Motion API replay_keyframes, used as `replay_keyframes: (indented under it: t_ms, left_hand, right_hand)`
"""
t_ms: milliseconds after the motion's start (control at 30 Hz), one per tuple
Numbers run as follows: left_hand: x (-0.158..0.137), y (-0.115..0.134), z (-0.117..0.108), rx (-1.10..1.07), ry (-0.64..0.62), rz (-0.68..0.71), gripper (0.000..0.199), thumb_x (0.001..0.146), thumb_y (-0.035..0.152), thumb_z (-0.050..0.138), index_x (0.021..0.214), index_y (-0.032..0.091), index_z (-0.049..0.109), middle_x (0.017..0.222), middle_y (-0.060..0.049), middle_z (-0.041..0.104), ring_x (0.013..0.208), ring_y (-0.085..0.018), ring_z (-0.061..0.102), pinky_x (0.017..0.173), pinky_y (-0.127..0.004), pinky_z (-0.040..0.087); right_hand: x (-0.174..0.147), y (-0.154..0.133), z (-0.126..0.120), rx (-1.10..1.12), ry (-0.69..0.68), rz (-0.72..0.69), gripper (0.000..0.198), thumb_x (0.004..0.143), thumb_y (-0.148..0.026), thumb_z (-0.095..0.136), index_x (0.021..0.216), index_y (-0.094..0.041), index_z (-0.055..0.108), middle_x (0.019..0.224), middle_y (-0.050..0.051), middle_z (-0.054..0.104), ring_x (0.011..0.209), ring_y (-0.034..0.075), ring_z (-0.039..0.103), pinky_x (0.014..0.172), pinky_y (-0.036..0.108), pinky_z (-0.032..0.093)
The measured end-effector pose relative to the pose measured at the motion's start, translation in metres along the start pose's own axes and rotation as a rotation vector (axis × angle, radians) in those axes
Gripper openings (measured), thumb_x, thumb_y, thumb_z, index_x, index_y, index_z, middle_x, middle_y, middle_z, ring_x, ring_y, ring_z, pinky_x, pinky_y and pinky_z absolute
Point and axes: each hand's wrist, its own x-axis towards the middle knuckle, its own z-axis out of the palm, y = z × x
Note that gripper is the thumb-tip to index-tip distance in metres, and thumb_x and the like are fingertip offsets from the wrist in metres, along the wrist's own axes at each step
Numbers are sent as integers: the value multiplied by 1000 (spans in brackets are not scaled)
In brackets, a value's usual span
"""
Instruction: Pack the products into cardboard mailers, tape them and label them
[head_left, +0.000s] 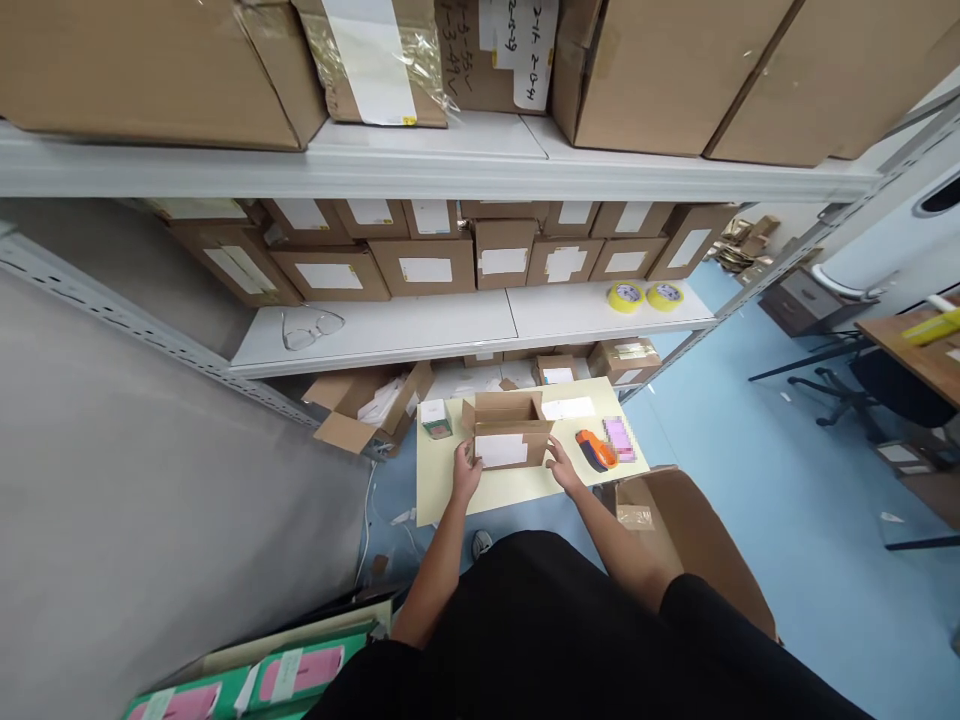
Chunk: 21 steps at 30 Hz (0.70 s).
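An open cardboard box with a white label on its front stands on a small pale yellow table. Its top flaps are up and the inside looks dark. My left hand grips the box at its lower left side, thumb toward the front. At the opposite side, my right hand holds the lower right edge with bent fingers. Left of the box sits a small green and white carton. A white sheet lies behind to the right, near an orange and blue tape dispenser and a pinkish blurred item.
A metal shelf ahead bears labelled boxes, glasses and two yellow tape rolls. An open carton of papers is left of the table. A large open carton stands at right, green packages at lower left.
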Motion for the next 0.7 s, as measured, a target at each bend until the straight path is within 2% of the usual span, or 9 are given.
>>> replay_keyframes:
  t_ms: [100, 233, 333, 400, 467, 533, 567, 633, 700]
  left_hand:
    - [-9, -17, -2, 98, -143, -83, 74, 72, 10, 64, 144, 20, 50, 153, -14, 53, 146, -26, 46, 122, -43, 36]
    - [-21, -33, -1, 126, -337, -308, 81, 71, 11, 67, 149, 18, 47, 158, -16, 49, 147, -29, 46, 118, -41, 40]
    - [-22, -29, -5, 150, -389, -340, 79, 75, 10, 63, 152, 20, 45, 159, -14, 49, 146, -27, 48, 115, -37, 44]
    - [-19, -18, -13, 180, -330, -335, 79, 78, 9, 61, 153, 20, 44, 155, -13, 53, 139, -26, 56, 112, -36, 47]
    - [-14, -2, -23, 199, -131, -281, 76, 82, 10, 59, 156, 20, 41, 151, -14, 57, 131, -25, 62, 110, -35, 49]
    - [-5, 18, -33, 188, 131, -157, 68, 91, 17, 53, 157, 18, 39, 150, -16, 56, 130, -24, 62, 108, -34, 50]
    - [1, 30, -36, 177, 218, -92, 61, 95, 21, 50, 155, 19, 41, 149, -15, 57, 130, -23, 61, 106, -33, 51]
    - [13, 53, -36, 147, 153, 36, 50, 100, 30, 45, 148, 19, 50, 140, -14, 63, 127, -22, 62, 105, -33, 52]
    - [26, 72, -31, 177, -100, 147, 43, 101, 36, 47, 138, 22, 61, 132, -11, 69, 126, -22, 62, 109, -35, 49]
  right_hand:
    - [-6, 17, 0, -86, -31, 72, 104, 59, -18, 51, 161, -30, 33, 167, 7, 36, 157, 25, 31, 122, 50, 34]
    - [-16, 33, 1, -158, -97, 217, 107, 58, -16, 53, 163, -29, 31, 168, 8, 34, 158, 27, 28, 124, 53, 31]
    - [-22, 31, -3, -195, -91, 263, 104, 59, -16, 54, 161, -28, 37, 168, 9, 36, 155, 29, 34, 123, 53, 33]
    - [-24, 21, -9, -227, -40, 246, 101, 61, -17, 54, 160, -26, 38, 165, 11, 41, 150, 30, 43, 120, 53, 37]
    - [-24, 3, -17, -259, 61, 188, 97, 66, -18, 54, 161, -25, 37, 161, 13, 46, 146, 30, 48, 117, 53, 42]
    - [-22, -20, -21, -282, 188, 85, 89, 73, -21, 52, 161, -23, 38, 159, 14, 49, 146, 28, 48, 116, 50, 43]
    - [-20, -33, -21, -285, 237, 15, 82, 77, -23, 51, 159, -22, 41, 159, 13, 49, 147, 27, 46, 116, 48, 44]
    - [-13, -59, -13, -273, 249, -127, 67, 86, -27, 48, 153, -23, 49, 156, 11, 53, 144, 25, 49, 114, 45, 46]
    - [-5, -79, 3, -241, 124, -215, 58, 91, -29, 46, 147, -22, 55, 145, 10, 63, 134, 23, 59, 113, 43, 47]
